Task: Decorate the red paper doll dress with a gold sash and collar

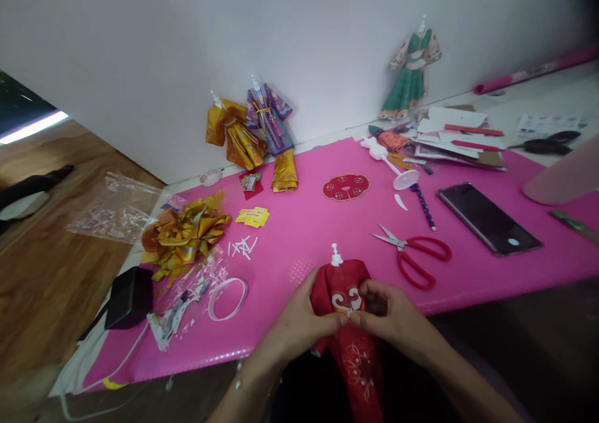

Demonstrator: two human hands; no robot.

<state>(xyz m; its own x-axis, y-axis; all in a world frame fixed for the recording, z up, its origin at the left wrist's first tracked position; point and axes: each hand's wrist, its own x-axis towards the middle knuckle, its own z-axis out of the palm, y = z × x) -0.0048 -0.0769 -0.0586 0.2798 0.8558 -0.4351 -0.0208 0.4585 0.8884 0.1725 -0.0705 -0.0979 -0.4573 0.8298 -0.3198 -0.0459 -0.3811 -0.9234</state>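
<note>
Between my two hands is a red doll dress with white and gold trim, fitted on a small white doll form whose neck peg sticks out at the top. My left hand grips its left side, thumb pressed on the waist trim. From the other side my right hand pinches the dress, with the thumb at the waist and bent fingers by the sleeve. Both thumb tips nearly meet over the trim. Red-handled scissors lie open beyond my right hand. A red scalloped collar piece lies flat farther back.
Gold scraps, a white tape ring and a black box sit at left. A phone, a white stand and a paper pile are at right. Dressed doll forms lean on the wall.
</note>
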